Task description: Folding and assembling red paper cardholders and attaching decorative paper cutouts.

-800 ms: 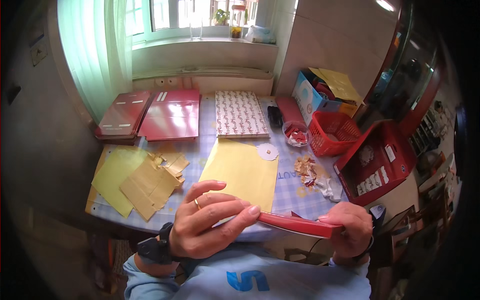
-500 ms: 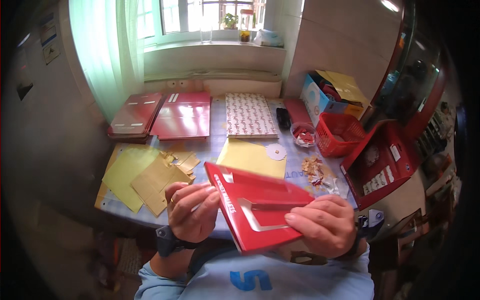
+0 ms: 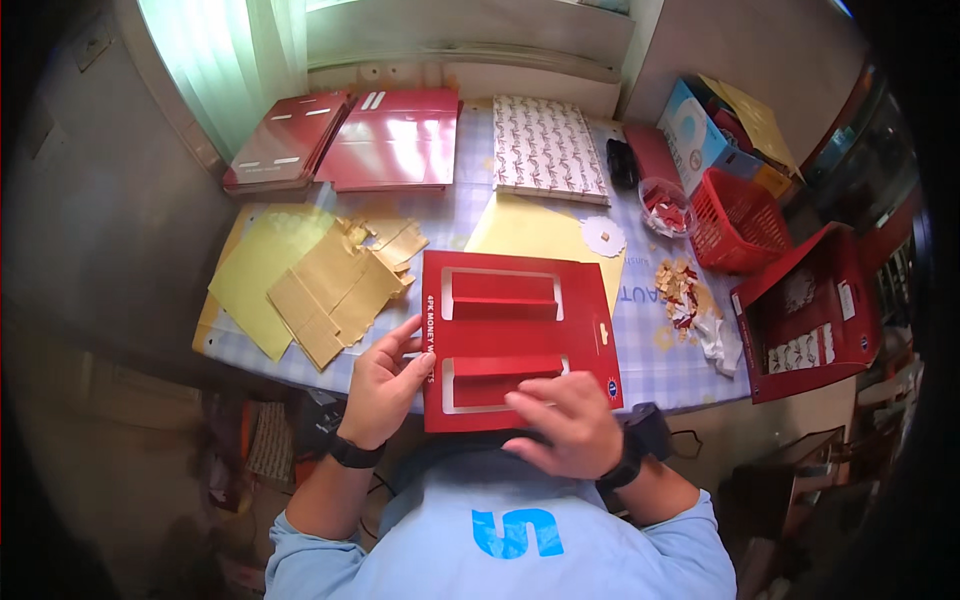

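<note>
A flat red cardboard package (image 3: 505,336) lies face up at the table's near edge, partly overhanging it. Two rectangular windows with white edges are cut into it, each with a red flap standing partly folded. My left hand (image 3: 388,380) grips the package's left edge, thumb on top and fingers behind. Over the lower window hovers my right hand (image 3: 570,425), its fingers apart and loosely bent, holding nothing; whether a fingertip touches the card I cannot tell.
Stacked red cardboard sheets (image 3: 390,140) and a patterned white stack (image 3: 548,150) stand at the back. Torn yellow card (image 3: 335,290) lies left. On the right are a red basket (image 3: 740,225), a tub of scraps (image 3: 665,208), loose scraps (image 3: 678,290) and an open red box (image 3: 805,310).
The red package has been turned from tilted in both hands to flat, facing up. My right hand has let go of its right side and moved over the lower window.
</note>
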`<state>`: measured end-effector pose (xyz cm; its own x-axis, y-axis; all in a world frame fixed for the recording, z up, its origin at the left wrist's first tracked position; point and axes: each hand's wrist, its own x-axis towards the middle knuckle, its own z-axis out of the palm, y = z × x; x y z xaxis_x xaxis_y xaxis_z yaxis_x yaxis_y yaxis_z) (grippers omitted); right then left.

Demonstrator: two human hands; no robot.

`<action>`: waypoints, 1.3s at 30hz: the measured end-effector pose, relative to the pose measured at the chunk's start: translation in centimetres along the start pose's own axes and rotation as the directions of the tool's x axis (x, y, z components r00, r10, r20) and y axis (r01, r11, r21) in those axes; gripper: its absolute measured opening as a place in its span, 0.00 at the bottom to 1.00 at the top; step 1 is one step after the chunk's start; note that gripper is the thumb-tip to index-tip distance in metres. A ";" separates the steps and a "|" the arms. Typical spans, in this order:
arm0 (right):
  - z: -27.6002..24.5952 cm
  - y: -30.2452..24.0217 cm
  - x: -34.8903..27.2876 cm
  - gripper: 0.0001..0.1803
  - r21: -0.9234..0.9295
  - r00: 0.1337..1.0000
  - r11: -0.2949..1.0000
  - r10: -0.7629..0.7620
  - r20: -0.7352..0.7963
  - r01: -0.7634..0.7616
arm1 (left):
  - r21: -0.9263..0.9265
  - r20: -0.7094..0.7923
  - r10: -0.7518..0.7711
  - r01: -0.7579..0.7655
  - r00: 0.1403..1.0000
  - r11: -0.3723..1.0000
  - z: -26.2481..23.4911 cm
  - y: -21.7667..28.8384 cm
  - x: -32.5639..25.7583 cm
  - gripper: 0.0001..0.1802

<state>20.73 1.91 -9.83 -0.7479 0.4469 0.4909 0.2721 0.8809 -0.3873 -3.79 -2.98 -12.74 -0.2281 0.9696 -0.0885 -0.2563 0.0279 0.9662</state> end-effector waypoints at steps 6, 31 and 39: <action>-1.9 5.3 -1.9 0.26 -0.029 0.800 0.828 0.530 -0.282 -0.559 | 0.089 -0.048 -0.016 0.020 0.999 0.996 0.5 -0.6 0.7 0.22; -3.4 9.1 -2.2 0.36 0.725 0.553 0.302 0.823 0.130 -0.619 | -0.010 -0.150 0.129 -0.132 0.980 0.991 2.1 -1.0 0.0 0.26; -4.9 9.7 -0.5 0.40 0.698 0.530 0.172 0.779 0.335 -0.695 | 0.085 -0.049 0.013 -0.009 0.999 0.996 2.1 0.4 -0.4 0.28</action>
<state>26.74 10.96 -9.97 -0.3867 0.8709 -0.3033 0.1439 -0.2679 -0.9526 -1.84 -2.82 -11.84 -0.2773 0.9568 -0.0873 -0.1730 0.0396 0.9841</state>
